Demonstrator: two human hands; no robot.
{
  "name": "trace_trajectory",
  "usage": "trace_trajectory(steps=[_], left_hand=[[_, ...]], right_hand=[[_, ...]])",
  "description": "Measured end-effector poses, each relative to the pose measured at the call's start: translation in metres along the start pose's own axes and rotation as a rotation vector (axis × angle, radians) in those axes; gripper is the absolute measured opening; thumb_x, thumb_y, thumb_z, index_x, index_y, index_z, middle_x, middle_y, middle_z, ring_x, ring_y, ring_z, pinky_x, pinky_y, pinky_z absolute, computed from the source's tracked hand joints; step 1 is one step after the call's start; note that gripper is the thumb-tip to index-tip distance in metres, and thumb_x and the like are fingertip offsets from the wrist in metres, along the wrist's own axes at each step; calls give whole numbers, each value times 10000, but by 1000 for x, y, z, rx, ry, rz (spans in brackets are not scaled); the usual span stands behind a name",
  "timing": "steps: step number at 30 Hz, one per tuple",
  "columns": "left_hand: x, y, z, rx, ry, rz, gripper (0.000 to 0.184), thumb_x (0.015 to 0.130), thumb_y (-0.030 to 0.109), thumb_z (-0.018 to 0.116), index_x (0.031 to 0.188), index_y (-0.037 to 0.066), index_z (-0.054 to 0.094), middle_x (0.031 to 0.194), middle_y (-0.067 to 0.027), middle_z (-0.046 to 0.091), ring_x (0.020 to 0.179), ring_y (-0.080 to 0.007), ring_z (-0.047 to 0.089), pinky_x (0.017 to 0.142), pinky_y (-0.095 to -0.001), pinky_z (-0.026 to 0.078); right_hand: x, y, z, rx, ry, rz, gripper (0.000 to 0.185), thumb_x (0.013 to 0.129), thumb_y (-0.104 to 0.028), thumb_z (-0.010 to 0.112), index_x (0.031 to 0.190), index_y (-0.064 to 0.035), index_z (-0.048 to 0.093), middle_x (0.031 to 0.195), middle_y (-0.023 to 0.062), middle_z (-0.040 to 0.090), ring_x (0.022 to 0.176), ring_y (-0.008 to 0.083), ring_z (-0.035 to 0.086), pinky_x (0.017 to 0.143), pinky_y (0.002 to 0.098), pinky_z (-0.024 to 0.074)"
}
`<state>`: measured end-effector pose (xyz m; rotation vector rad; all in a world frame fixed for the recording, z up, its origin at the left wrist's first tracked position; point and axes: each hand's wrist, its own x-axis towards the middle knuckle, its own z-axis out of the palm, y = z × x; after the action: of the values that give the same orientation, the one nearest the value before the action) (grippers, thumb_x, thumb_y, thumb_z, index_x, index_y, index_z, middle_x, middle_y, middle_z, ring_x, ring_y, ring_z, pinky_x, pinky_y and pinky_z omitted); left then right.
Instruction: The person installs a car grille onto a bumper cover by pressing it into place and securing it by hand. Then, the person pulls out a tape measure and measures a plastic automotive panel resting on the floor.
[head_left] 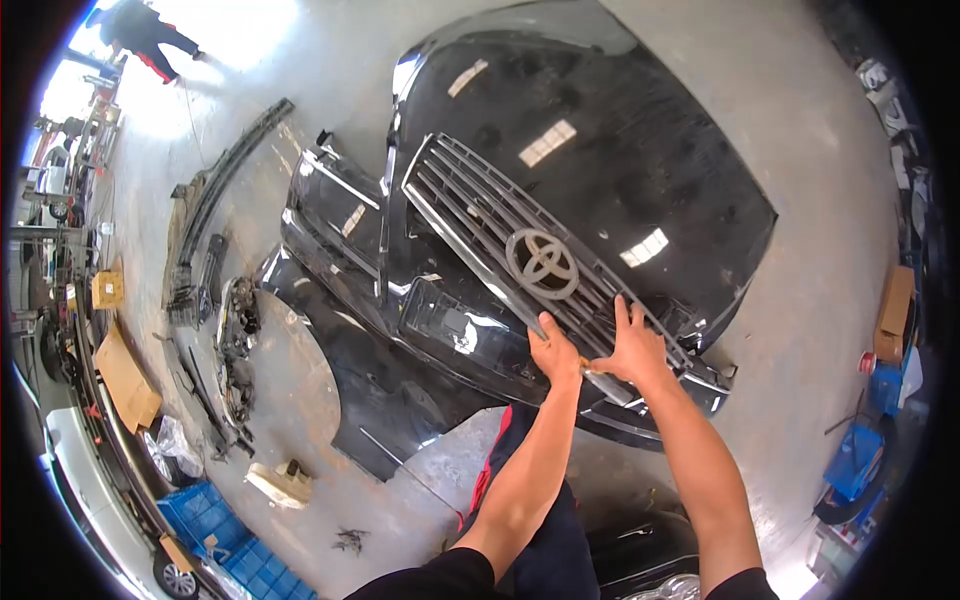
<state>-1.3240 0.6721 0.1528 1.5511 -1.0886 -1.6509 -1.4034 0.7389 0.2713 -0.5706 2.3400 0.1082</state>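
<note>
A car grille (480,215) with chrome slats and a round Toyota emblem (541,264) lies slanted over a black bumper (345,275) and beside a large black hood (600,130). My left hand (555,352) is closed on the near edge of the grille below the emblem, thumb up and its other fingers mostly hidden. Over the slats at the lower right end, my right hand (635,348) grips the grille with fingers stretched across it and thumb toward my left hand. A small yellowish thing shows between the hands, too small to name.
Black body panels (390,390), a curved beam (215,190) and a headlight-like part (237,350) lie on the floor at left. Blue crates (235,540), a flat cardboard box (128,380) and a white car (95,480) line the left side. Another person (150,40) stands far off.
</note>
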Motion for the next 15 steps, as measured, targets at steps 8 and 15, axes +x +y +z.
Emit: trace_trajectory(steps=[8,15], left_hand=[[26,-43,52,-83,-56,-397,301,1050,314,515,1123,26,564,805,-17,532,650,-113,542,562,-287,495],[13,-45,87,-105,4,-500,286,1057,300,500,1084,24,565,793,-40,548,617,-135,552,587,-313,500]], right_hand=[[128,29,30,101,22,-124,976,640,-281,872,1462,-101,376,1537,225,343,1127,417,629,956,482,526],[165,50,28,4,-66,-42,953,604,-212,861,1442,-130,414,1532,183,356,1138,422,616,982,470,516]])
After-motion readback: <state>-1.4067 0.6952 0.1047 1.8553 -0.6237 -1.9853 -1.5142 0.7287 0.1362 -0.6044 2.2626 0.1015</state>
